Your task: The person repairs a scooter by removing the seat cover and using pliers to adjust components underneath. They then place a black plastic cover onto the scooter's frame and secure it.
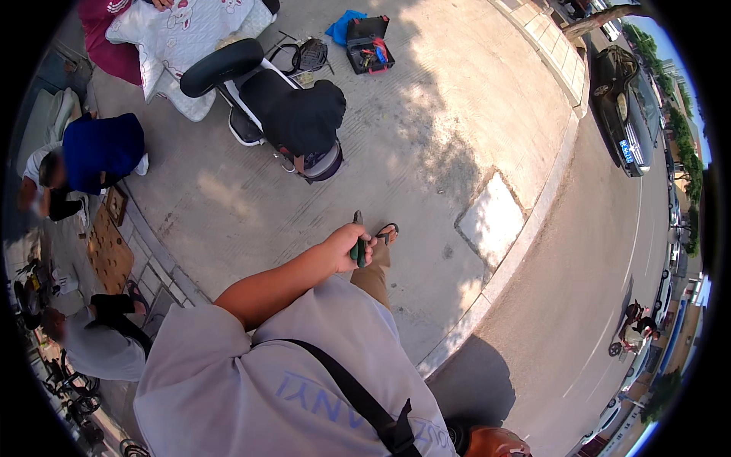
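Observation:
My left hand [343, 247] is closed around a green-handled hand tool [358, 254], apparently pliers or cutters, held out in front of my body above the pavement, near my sandaled foot [387, 232]. Low at the right edge of my torso, part of what looks like my right hand or arm [496, 443] shows beside a black object; its fingers cannot be made out. Beyond my left hand stands a white and black scooter [247, 122] with a black cover [304, 114] over its seat area. An open black toolbox [369, 57] with small tools lies farther off, beside a blue cloth [343, 27].
A quilted cover [179, 53] with maroon cloth and another person's hand [161, 4] is at the top left. Two people [103, 152] [106, 343] crouch or sit left, by a wooden board [106, 247]. A curb [533, 236] borders the road right, with cars [624, 114] and a rider [636, 331].

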The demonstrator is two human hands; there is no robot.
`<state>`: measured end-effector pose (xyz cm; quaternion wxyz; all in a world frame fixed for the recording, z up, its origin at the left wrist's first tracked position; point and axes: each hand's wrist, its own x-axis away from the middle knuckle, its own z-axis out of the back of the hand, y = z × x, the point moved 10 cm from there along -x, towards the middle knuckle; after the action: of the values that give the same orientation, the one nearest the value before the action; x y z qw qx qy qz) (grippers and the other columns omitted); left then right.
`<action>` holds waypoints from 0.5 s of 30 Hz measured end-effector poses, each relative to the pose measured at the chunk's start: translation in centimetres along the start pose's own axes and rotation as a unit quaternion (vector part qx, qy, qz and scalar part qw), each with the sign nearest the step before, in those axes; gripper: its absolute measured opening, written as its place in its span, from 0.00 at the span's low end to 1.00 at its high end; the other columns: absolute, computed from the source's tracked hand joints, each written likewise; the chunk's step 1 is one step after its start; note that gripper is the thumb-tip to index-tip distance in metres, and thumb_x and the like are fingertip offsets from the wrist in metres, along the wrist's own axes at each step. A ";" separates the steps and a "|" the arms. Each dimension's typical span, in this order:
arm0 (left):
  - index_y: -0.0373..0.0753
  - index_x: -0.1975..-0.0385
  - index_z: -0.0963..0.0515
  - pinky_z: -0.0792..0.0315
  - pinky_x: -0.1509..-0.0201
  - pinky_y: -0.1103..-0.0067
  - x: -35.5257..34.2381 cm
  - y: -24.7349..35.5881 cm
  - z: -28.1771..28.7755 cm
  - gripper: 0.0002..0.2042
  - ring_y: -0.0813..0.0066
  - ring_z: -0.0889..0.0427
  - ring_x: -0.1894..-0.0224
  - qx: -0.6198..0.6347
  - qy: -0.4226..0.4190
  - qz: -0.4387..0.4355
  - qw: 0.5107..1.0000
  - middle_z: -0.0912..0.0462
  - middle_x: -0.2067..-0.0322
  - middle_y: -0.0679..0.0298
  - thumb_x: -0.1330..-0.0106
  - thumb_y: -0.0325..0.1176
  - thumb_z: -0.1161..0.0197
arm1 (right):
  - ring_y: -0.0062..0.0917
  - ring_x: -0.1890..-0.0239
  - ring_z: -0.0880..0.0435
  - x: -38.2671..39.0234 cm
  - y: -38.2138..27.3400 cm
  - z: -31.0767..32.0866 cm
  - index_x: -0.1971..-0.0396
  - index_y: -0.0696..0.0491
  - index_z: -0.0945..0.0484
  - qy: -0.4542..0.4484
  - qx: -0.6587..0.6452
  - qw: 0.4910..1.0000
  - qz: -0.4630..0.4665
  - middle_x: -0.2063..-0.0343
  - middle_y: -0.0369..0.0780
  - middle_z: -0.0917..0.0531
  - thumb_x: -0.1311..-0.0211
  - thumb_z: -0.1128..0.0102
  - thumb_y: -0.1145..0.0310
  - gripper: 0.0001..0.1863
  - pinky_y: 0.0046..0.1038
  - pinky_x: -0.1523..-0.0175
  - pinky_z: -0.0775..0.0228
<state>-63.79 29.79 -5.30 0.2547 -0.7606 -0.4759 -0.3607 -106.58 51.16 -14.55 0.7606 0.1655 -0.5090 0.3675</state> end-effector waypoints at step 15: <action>0.39 0.71 0.30 0.29 0.74 0.72 -22.9 32.9 -13.8 0.08 0.72 0.28 0.75 0.154 0.146 -0.229 0.950 0.24 0.74 0.58 0.28 0.31 0.45 | 0.28 0.77 0.18 -21.5 -66.8 57.3 0.59 0.62 0.23 0.220 0.125 0.952 0.170 0.75 0.42 0.19 0.33 0.46 0.71 0.11 0.31 0.79 0.26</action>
<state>-44.74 -6.38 -16.48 0.3461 -0.5216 -0.6451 -0.4382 -99.93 -38.16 -1.16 0.7531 0.0854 -0.2991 0.5797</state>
